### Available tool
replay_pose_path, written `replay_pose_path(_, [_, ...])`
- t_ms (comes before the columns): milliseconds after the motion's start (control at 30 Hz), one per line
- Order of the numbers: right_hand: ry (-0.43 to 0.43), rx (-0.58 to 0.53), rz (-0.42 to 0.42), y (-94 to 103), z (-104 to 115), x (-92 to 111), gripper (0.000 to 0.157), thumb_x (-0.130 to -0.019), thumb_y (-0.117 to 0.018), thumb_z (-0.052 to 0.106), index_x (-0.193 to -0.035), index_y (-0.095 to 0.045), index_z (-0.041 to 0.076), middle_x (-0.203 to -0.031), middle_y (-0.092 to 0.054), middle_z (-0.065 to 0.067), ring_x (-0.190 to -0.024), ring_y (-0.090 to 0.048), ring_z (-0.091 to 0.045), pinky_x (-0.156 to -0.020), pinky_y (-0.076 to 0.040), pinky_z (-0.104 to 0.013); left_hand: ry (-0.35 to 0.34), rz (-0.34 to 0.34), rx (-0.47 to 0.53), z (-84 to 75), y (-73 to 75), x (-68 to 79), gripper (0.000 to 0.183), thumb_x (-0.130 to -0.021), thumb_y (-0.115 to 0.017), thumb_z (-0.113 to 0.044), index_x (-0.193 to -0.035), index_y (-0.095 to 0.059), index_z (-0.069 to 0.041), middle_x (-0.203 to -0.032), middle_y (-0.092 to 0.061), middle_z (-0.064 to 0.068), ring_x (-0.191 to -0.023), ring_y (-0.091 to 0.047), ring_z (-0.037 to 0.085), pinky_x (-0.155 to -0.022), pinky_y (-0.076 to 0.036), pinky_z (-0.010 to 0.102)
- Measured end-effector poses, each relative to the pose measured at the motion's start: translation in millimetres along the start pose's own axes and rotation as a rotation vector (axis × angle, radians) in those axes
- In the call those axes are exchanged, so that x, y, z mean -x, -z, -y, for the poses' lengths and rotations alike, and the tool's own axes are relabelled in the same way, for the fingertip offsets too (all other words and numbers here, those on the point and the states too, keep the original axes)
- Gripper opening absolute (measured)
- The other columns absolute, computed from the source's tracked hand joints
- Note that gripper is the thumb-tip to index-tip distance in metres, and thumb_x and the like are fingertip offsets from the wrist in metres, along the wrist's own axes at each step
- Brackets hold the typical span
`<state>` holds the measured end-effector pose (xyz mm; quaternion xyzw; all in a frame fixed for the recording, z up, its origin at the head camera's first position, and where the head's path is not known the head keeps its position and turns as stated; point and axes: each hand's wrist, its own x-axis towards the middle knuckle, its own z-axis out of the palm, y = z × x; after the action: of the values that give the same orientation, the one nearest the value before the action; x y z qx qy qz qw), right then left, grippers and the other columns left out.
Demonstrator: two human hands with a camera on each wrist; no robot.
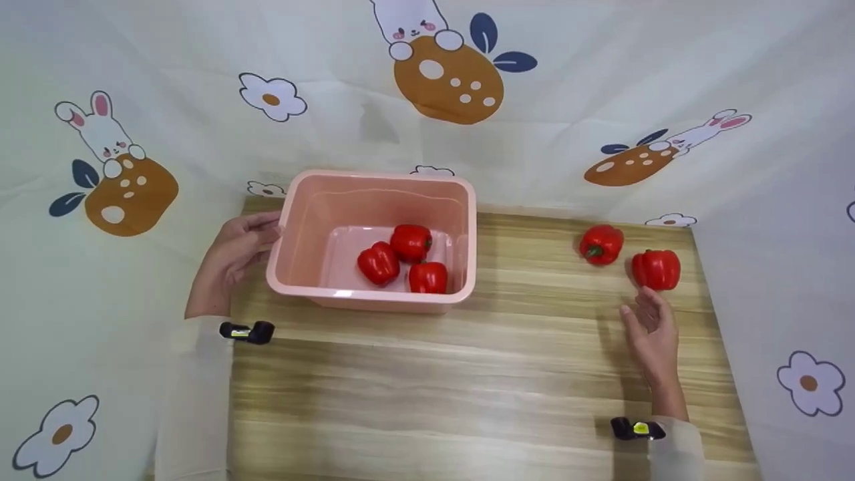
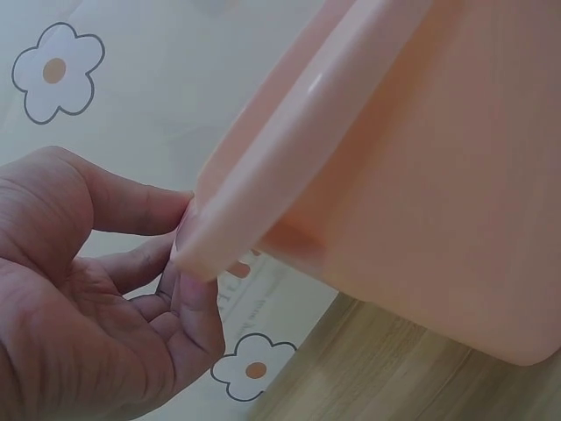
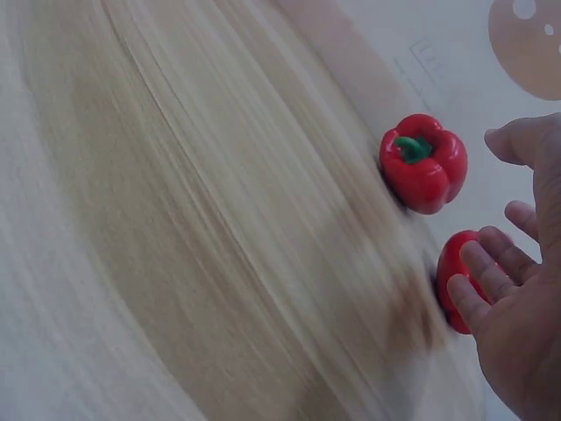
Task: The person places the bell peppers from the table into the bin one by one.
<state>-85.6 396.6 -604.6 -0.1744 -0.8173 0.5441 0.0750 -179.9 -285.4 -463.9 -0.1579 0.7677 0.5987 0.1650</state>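
Note:
A pink plastic bin [image 1: 373,298] stands on the left half of the table with three red bell peppers [image 1: 379,263] lying inside. At its left side my left hand [image 1: 240,246] grips the rim; in the left wrist view the thumb [image 2: 140,209] lies at the rim's corner and the fingers curl under it. Two more red bell peppers lie at the table's right: one [image 1: 602,244] with its green stem showing, the other [image 1: 656,269] nearer the right edge. Just in front of that second pepper, my right hand [image 1: 653,337] holds its fingers apart and loosely bent, with nothing in them.
The wooden table [image 1: 427,394] has a light curtain [image 1: 320,133] printed with rabbits and flowers behind it and along both sides. Each sleeved wrist carries a small black camera; one camera [image 1: 248,332] shows on the left cuff.

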Motion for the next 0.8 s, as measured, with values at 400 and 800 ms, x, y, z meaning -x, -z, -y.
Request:
replay_pose_path(400, [-0.032,-0.037,0.014,-10.5,0.2,-19.2,0.062,-0.103,-0.068,0.023,-0.158,-0.042,0.01,-0.164,-0.047,-0.011,-0.155,-0.042,-0.028,-0.131,-0.035,-0.046,0.008,-0.018,0.034,2.0,-1.0,0.5,0.058,-0.106,-0.063,-0.022,-0.159,-0.046,-0.007,-0.126,-0.063,-0.002,-0.103,-0.069,0.006,-0.09,-0.062,0.02])
replay_pose_path(800, [-0.007,-0.156,0.053,-26.2,-2.5,-50.1,0.071,-0.1,-0.071,0.014,-0.16,-0.036,0.003,-0.167,-0.041,-0.015,-0.156,-0.038,-0.031,-0.134,-0.031,-0.047,0.017,-0.037,0.054,2.3,-4.3,1.7,0.059,-0.106,-0.062,-0.023,-0.16,-0.045,-0.006,-0.129,-0.059,-0.005,-0.108,-0.067,0.004,-0.091,-0.062,0.018])
